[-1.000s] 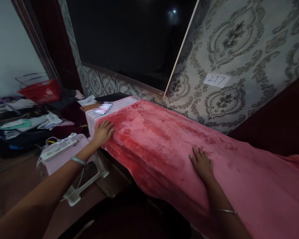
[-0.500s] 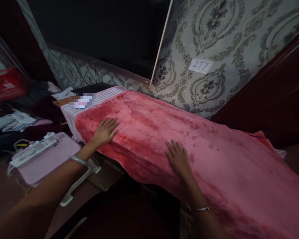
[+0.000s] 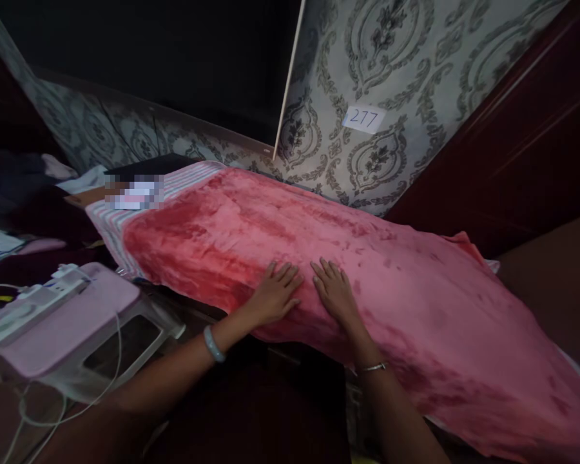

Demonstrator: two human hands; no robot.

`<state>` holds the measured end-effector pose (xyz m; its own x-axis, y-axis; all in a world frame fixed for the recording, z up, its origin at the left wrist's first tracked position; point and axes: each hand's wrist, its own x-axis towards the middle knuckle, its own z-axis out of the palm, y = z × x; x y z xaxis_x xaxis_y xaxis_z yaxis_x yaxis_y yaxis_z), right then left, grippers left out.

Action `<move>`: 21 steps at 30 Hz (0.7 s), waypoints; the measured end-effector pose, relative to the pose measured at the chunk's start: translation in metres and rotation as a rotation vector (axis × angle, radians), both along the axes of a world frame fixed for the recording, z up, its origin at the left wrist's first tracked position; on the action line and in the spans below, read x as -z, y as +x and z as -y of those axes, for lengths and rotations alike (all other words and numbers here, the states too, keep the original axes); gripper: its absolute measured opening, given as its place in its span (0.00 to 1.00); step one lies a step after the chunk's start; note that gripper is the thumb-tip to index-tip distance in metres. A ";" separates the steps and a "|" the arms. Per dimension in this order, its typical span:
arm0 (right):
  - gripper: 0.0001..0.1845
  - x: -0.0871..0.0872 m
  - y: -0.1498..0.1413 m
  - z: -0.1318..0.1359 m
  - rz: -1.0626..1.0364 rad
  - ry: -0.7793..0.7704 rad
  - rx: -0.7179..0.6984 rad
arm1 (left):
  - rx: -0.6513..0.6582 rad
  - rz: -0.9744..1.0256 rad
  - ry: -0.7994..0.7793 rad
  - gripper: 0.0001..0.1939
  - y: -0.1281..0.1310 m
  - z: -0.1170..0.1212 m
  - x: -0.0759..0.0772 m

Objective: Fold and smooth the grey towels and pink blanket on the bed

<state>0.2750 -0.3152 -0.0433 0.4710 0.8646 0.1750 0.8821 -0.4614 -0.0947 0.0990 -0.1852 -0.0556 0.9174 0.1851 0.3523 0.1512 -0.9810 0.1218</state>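
Note:
A plush red-pink blanket (image 3: 396, 290) lies spread over a long low surface along the wall. My left hand (image 3: 274, 294) rests flat on its near edge with the fingers stretched out. Right beside it, my right hand (image 3: 334, 290) also lies flat on the blanket, fingers apart. The two hands are almost touching. A striped cloth (image 3: 183, 182) shows under the blanket at the far left end. I wear a pale bangle on the left wrist and a thin bracelet on the right.
A pink-topped plastic stool (image 3: 72, 322) with a white power strip (image 3: 26, 303) and cables stands at the left. Piled clothes (image 3: 0, 241) lie further left. A patterned wall carries a paper label reading 277 (image 3: 363, 119). A dark window is above.
My left hand has slid right along the blanket from its far end to meet my right hand, which has moved slightly left. The view has shifted to the right.

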 end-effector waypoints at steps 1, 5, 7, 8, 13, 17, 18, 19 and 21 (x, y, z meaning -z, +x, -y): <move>0.28 0.001 0.000 0.000 0.004 0.000 0.001 | 0.004 0.014 0.011 0.29 0.003 0.006 0.003; 0.28 0.005 0.002 0.000 0.015 0.004 0.002 | -0.117 0.014 0.009 0.30 -0.014 -0.017 0.005; 0.28 0.007 0.003 -0.001 0.017 0.003 0.003 | -0.233 0.009 0.002 0.30 -0.037 -0.048 0.003; 0.28 0.008 0.004 -0.001 0.018 0.001 0.004 | -0.294 0.011 0.000 0.30 -0.051 -0.066 0.001; 0.28 0.017 0.008 0.001 0.047 0.021 -0.010 | -0.609 0.034 -0.013 0.30 -0.118 -0.148 -0.012; 0.28 0.027 0.013 0.000 0.075 0.066 -0.031 | -0.779 0.040 -0.033 0.29 -0.150 -0.179 -0.020; 0.28 0.028 0.013 0.000 0.077 0.071 -0.033 | -0.817 0.049 -0.044 0.29 -0.155 -0.182 -0.022; 0.28 0.027 0.013 -0.001 0.076 0.071 -0.030 | -0.848 0.059 -0.053 0.29 -0.158 -0.184 -0.023; 0.28 0.024 0.010 -0.001 0.064 0.062 -0.014 | -0.887 0.079 -0.076 0.30 -0.161 -0.186 -0.026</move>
